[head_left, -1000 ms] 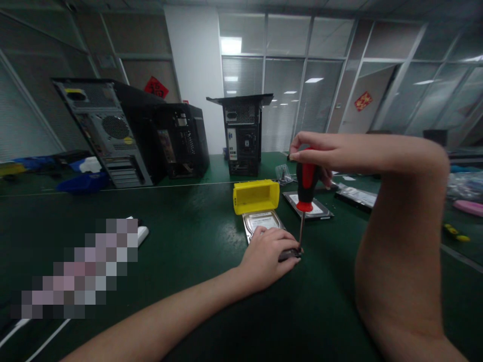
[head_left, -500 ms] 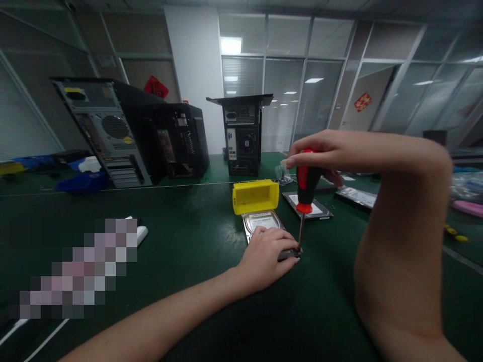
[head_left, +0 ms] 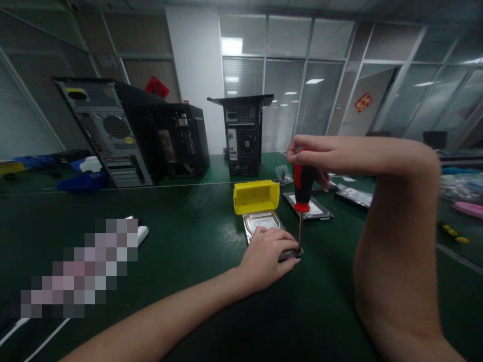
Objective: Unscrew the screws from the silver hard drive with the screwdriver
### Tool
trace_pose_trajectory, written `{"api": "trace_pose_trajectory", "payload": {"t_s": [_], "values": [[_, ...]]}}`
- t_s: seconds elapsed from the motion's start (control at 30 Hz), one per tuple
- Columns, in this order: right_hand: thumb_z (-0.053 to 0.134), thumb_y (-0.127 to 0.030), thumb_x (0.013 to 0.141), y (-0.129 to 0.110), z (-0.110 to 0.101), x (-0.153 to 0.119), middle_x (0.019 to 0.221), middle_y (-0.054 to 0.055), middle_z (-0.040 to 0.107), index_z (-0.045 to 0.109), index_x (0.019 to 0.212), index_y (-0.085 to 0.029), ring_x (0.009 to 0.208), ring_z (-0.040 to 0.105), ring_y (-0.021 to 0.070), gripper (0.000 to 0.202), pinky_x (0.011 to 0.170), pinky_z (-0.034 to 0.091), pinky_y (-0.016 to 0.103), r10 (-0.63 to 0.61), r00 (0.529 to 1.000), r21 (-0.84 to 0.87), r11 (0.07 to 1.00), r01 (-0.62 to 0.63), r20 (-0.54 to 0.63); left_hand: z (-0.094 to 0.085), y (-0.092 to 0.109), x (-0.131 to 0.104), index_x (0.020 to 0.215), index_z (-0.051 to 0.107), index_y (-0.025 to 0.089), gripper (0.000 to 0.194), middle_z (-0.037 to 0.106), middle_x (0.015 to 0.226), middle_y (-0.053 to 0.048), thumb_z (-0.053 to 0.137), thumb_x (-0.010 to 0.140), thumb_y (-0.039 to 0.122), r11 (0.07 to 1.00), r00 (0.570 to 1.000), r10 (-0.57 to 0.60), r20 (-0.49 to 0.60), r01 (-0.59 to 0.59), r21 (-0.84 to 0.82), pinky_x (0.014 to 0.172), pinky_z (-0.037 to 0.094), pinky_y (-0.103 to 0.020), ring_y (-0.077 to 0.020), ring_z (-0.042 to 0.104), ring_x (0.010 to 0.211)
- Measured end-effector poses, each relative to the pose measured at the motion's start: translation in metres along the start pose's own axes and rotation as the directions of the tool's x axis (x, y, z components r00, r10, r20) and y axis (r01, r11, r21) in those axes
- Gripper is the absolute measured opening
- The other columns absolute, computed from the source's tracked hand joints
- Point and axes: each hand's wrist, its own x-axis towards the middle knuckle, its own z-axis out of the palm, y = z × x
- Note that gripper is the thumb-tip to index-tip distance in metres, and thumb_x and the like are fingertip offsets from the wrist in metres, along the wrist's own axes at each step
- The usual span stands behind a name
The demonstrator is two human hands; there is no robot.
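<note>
A silver hard drive lies on the green table, its near end largely covered by my left hand. The fingers of that hand wrap over the drive and hold it down. From above, my right hand grips the top of a red and black screwdriver, which stands nearly upright. The screwdriver's tip meets the drive's near right corner, beside my left fingertips; the screw there is too small to make out. Touching the drive's far end is a yellow plastic bin, tipped with its opening toward me.
Two more hard drives, one behind the screwdriver and another farther right, lie on the table. A small clear plastic piece is behind them. Computer cases stand at the back; a blue bin sits left.
My right hand and the screwdriver handle have shifted slightly left, with the hand's grip changed a little. The left hand and the drive stay in place.
</note>
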Motion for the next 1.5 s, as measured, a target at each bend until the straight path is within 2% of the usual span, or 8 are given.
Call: {"api": "trace_pose_trajectory", "payload": {"t_s": [0.13,0.33,0.5,0.67,0.83,1.17,1.37,1.5], "values": [[0.044,-0.045,0.083,0.003,0.000,0.004,0.090,0.006,0.063,0.050,0.105,-0.018,0.061,0.057,0.0134,0.035,0.054,0.044,0.027,-0.030,0.998,0.008,1.000,0.029,0.048,0.001,-0.001,0.000,0.100,0.062,0.025,0.016,0.062,0.109,0.002,0.059,0.085,0.029,1.000,1.000,-0.001,-0.007,0.001,0.001,0.086,0.031,-0.036,-0.0176,0.053,0.105],[0.046,-0.048,0.083,0.007,-0.002,0.005,0.091,0.004,0.064,0.057,0.099,-0.020,0.060,0.058,0.0115,0.034,0.054,0.044,0.025,-0.061,0.996,-0.008,0.998,0.061,0.065,0.000,-0.001,0.000,0.100,0.062,0.025,0.016,0.062,0.109,0.002,0.059,0.085,0.029,1.000,1.000,-0.003,-0.003,0.003,-0.005,0.086,0.031,-0.036,-0.0175,0.054,0.105],[0.045,-0.057,0.080,0.008,-0.004,0.002,0.082,0.005,0.064,0.062,0.098,-0.019,0.058,0.057,0.0128,0.046,0.052,0.042,0.026,-0.030,1.000,-0.092,0.995,0.030,0.003,0.000,-0.001,0.000,0.100,0.062,0.024,0.017,0.062,0.109,0.002,0.059,0.085,0.029,1.000,1.000,-0.003,-0.010,0.003,-0.006,0.085,0.032,-0.035,-0.0173,0.053,0.105],[0.030,-0.059,0.084,0.003,-0.003,-0.001,0.078,0.006,0.062,0.064,0.097,-0.018,0.056,0.053,0.0136,0.055,0.056,0.044,0.030,-0.024,0.995,-0.078,0.997,0.016,-0.100,0.001,-0.002,0.000,0.100,0.061,0.024,0.017,0.062,0.109,0.003,0.059,0.084,0.029,1.000,1.000,0.002,-0.022,-0.002,-0.001,0.086,0.032,-0.035,-0.0171,0.054,0.105],[0.040,-0.047,0.085,0.009,-0.005,0.001,0.078,0.004,0.064,0.062,0.106,-0.021,0.054,0.053,0.0121,0.040,0.047,0.040,0.026,-0.077,0.997,-0.112,0.991,0.077,0.003,0.002,-0.003,0.000,0.099,0.062,0.024,0.016,0.063,0.108,0.002,0.060,0.084,0.028,1.000,1.000,0.000,-0.017,0.000,0.000,0.085,0.032,-0.036,-0.0173,0.054,0.104],[0.048,-0.049,0.081,0.012,-0.007,0.003,0.092,0.006,0.063,0.059,0.106,-0.021,0.061,0.053,0.0105,0.040,0.051,0.040,0.023,-0.127,0.991,-0.054,0.990,0.130,0.047,0.001,-0.003,0.000,0.099,0.062,0.024,0.016,0.062,0.109,0.002,0.059,0.084,0.029,1.000,1.000,0.000,-0.012,0.000,-0.004,0.085,0.032,-0.035,-0.0177,0.054,0.105],[0.046,-0.051,0.082,0.012,-0.008,0.003,0.079,0.003,0.062,0.061,0.094,-0.019,0.058,0.052,0.0102,0.037,0.051,0.039,0.024,-0.095,0.994,-0.069,0.993,0.098,0.053,-0.001,-0.001,0.000,0.101,0.062,0.025,0.017,0.062,0.111,0.002,0.058,0.085,0.029,1.000,1.000,-0.008,0.010,0.008,0.011,0.088,0.032,-0.036,-0.0182,0.053,0.106],[0.044,-0.054,0.081,0.015,-0.008,0.004,0.076,0.003,0.063,0.062,0.095,-0.019,0.056,0.053,0.0110,0.041,0.051,0.039,0.026,-0.074,0.996,-0.096,0.992,0.077,0.040,-0.002,0.000,0.000,0.101,0.062,0.025,0.017,0.061,0.111,0.002,0.057,0.085,0.029,1.000,1.000,-0.016,0.023,0.015,0.019,0.089,0.032,-0.036,-0.0181,0.053,0.107]]}}
